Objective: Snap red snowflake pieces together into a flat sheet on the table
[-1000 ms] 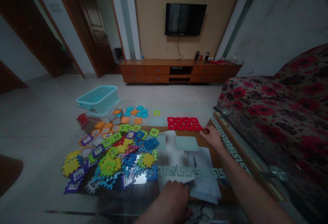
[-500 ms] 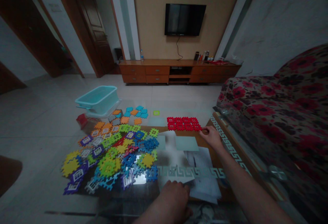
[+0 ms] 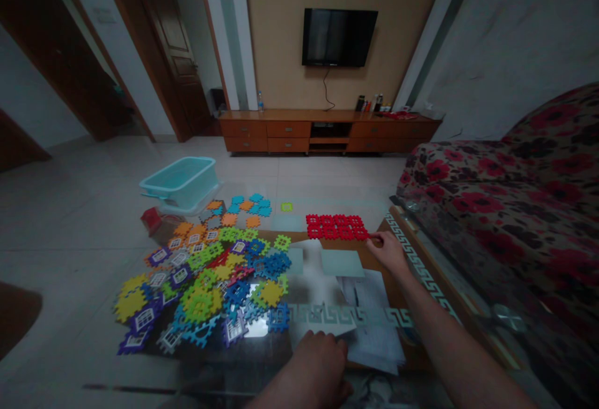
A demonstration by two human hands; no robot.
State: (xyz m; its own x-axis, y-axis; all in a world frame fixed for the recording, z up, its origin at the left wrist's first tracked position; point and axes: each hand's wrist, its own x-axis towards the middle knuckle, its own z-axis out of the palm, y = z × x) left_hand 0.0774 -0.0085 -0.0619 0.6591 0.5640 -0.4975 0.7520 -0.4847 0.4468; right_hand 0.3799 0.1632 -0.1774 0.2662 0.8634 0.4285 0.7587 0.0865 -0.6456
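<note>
My right hand reaches to the far right part of the glass table. Its thumb and fingertips are pinched at the right corner of a flat panel of red interlocking tiles, laid in two rows with their toothed edges joined. Near me, my left hand rests with curled fingers by the table's front edge, and I see nothing in it. To its left spreads a loose heap of toothed tiles in yellow, green, blue, purple and other colours, some with window frames.
A light-blue plastic tub stands beyond the heap on the left. Orange and blue tiles lie at the table's far side, near a single green tile. Papers show under the glass. A floral sofa borders the right.
The view has shifted very slightly. My right hand stays at the corner of the red panel, and my left hand keeps its place.
</note>
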